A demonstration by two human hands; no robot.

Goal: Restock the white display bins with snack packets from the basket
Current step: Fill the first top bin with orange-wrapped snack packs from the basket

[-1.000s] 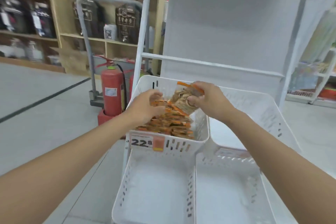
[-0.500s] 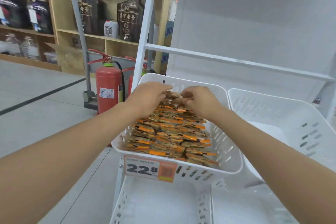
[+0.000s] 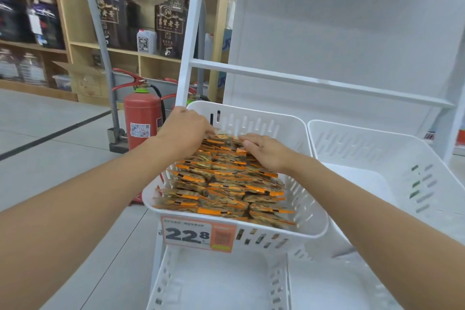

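At the far end of the bin (image 3: 315, 224), the left hand (image 3: 187, 131) bends over the packets (image 3: 226, 191), grip unclear. The right hand (image 3: 264, 150) presses flat beside it. This looks like settling the stack; next, fetch more for the neighbouring bin (image 3: 377, 148) on the right.

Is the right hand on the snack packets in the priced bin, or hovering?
Touching. The head view shows the right hand lying on the top snack packets at the back of the pile, fingers down on them, no gap.

Bright, even light; wide-angle edge distortion
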